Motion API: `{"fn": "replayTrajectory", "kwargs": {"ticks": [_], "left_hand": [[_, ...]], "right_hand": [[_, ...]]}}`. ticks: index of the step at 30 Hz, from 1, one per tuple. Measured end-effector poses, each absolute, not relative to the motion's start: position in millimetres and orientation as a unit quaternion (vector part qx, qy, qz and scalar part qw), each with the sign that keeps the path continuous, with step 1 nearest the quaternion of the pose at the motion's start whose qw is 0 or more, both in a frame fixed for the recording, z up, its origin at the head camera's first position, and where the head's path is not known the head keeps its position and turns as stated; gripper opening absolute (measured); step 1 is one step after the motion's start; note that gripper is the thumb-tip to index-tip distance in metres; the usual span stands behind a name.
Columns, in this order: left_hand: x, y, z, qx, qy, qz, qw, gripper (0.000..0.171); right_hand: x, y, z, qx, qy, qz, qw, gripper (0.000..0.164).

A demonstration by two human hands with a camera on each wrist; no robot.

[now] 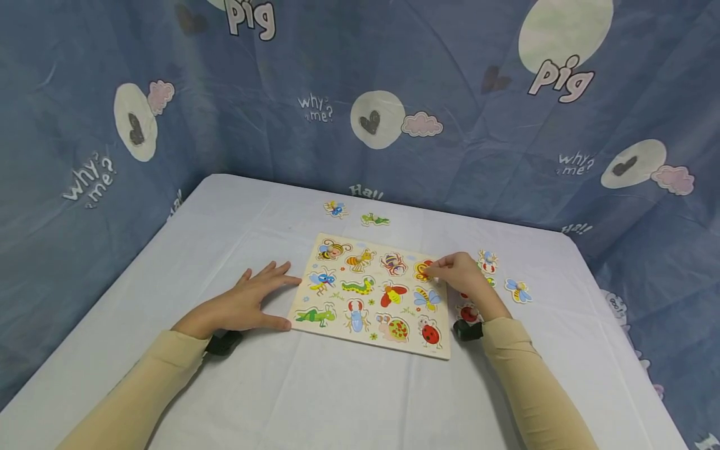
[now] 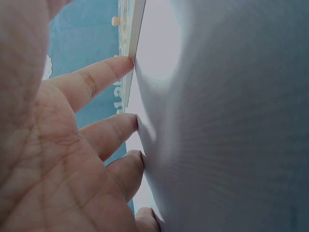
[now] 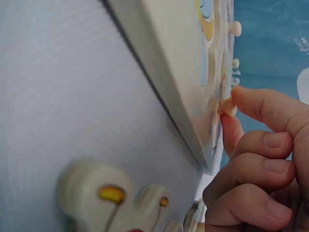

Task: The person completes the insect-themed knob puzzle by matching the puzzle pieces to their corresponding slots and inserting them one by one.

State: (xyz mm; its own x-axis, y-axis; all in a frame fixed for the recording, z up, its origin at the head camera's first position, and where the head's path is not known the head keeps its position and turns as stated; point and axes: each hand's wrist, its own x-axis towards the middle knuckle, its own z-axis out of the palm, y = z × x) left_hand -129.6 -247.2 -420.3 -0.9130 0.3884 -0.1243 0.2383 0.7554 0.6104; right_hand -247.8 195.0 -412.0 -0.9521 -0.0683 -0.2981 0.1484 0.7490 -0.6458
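A wooden insect puzzle board (image 1: 368,339) lies flat on the table. My left hand (image 1: 250,303) is spread at its left side, with thumb and forefinger touching the edge. In the left wrist view, one fingertip presses the side of the board (image 2: 132,48) while other fingertips rest on the cloth. Thumb and forefinger of my right hand (image 1: 465,275) pinch the small knob (image 3: 228,107) of a red and yellow butterfly puzzle piece (image 1: 420,270) at the board's upper right. The hand partly covers that piece; whether it sits fully in its slot I cannot tell.
Behind the board lie a blue insect piece (image 1: 335,209) and a green insect piece (image 1: 375,219). To the right are a stag beetle piece (image 1: 488,261), a blue-winged bee piece (image 1: 518,290) and a ladybird piece (image 1: 468,314), partly hidden by my right arm. White cloth covers the table (image 1: 236,400).
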Motion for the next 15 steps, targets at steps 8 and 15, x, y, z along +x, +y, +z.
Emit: {"fn": "replayTrajectory", "kwargs": {"ticks": [8, 15], "left_hand": [[-129.7, -248.3, -422.1, 0.174, 0.927, 0.309, 0.118, 0.087], [-130.4, -248.2, -423.1, 0.172, 0.928, 0.309, 0.117, 0.088]], "right_hand": [[-244.6, 198.4, -409.5, 0.01, 0.924, -0.347, 0.161, 0.046], [-243.6, 196.6, -404.3, 0.003, 0.93, -0.33, 0.162, 0.047]]}}
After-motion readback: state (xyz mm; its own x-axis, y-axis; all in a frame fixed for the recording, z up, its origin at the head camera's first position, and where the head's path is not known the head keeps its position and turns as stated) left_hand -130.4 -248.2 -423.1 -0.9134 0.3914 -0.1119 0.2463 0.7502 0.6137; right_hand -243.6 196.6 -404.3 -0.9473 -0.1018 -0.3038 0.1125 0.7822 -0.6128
